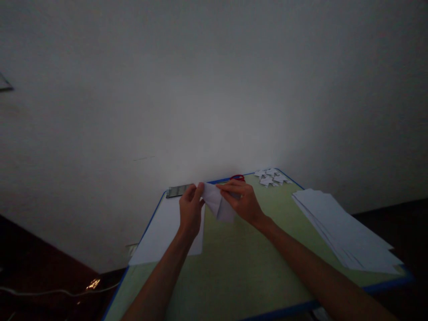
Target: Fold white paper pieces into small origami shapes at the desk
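Note:
Between my two hands, above the middle of the table, is a folded piece of white paper [214,200] with visible creases. My left hand [191,207] pinches its left edge between thumb and fingers. At its upper right, my right hand [241,199] grips the paper with thumb and fingertips pressed together. The lower corner of the paper hangs free and points down. Part of its right side is hidden behind my right hand.
The green table [234,272] has a blue edge and stands against a wall [214,89]. A white sheet [157,234] lies left, with a phone-like dark device [176,191] behind it. Red-handled scissors [238,177], several folded paper shapes [271,177] and stacked paper [344,232] lie back and right.

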A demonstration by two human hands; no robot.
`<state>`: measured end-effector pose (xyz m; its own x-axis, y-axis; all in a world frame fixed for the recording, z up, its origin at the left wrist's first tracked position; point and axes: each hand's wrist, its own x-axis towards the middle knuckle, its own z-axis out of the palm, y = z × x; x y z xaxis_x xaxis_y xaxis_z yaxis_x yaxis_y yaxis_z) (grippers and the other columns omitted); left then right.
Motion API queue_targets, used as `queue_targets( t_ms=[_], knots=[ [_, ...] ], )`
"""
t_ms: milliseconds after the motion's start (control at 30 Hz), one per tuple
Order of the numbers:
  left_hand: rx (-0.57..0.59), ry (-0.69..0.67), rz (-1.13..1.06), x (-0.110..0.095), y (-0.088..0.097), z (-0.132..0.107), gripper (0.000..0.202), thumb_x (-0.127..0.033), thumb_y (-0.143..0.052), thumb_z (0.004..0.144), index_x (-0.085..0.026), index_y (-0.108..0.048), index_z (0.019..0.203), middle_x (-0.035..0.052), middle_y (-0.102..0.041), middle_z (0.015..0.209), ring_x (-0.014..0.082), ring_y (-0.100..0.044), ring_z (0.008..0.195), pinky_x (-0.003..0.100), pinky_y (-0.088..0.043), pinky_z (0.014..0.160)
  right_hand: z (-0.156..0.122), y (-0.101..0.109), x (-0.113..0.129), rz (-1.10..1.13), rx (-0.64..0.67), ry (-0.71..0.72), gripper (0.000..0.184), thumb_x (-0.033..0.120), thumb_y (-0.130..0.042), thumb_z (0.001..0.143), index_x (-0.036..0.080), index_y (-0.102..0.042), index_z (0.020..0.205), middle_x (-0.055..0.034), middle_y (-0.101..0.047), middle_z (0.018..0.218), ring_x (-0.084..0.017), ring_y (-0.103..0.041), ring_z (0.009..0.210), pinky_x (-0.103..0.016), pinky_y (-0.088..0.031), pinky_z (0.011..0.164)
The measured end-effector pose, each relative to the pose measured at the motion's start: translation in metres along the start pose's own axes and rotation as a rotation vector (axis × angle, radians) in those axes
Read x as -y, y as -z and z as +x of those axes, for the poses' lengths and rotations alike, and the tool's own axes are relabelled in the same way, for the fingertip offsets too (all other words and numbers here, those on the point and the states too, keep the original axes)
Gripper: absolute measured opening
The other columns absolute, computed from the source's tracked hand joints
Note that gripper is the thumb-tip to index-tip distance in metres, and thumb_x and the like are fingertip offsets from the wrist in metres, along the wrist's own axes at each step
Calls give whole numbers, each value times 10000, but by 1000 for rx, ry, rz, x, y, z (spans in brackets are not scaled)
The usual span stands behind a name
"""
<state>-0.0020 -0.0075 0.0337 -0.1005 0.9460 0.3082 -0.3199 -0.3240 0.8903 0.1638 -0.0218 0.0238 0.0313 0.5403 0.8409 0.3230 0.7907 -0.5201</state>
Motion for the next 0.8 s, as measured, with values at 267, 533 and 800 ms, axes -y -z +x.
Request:
queue_targets(
  t_ms=[267, 533, 800],
  knots=[
    [59, -25, 92, 9, 8, 1, 403, -527, -876, 709, -145, -749, 732, 27, -679, 719, 149, -608, 688, 272, -491, 676, 2, 0, -3, 20, -24, -61, 256, 123, -713, 885, 274, -830, 1055, -44, -804, 897, -189, -732, 820, -335, -564, 792],
    [85, -1, 26, 7, 4, -2, 390, -535, -833, 761, -155, -749, 743, 12, -644, 702, 134, -569, 637, 262, -472, 613, 1, 0, -4, 62, -37, -72, 265, 134, -701, 890, 285, -827, 1069, -40, -797, 904, -186, -723, 831, -328, -577, 791],
    [-29, -4, -56, -1, -1, 0, 272, -390, -900, 674, -159, -767, 729, 22, -692, 760, 139, -615, 712, 269, -505, 677, -1, 1, -6, 107, -8, -86, 271, 120, -709, 875, 275, -832, 1060, -47, -788, 904, -181, -715, 823, -316, -575, 775]
  ],
)
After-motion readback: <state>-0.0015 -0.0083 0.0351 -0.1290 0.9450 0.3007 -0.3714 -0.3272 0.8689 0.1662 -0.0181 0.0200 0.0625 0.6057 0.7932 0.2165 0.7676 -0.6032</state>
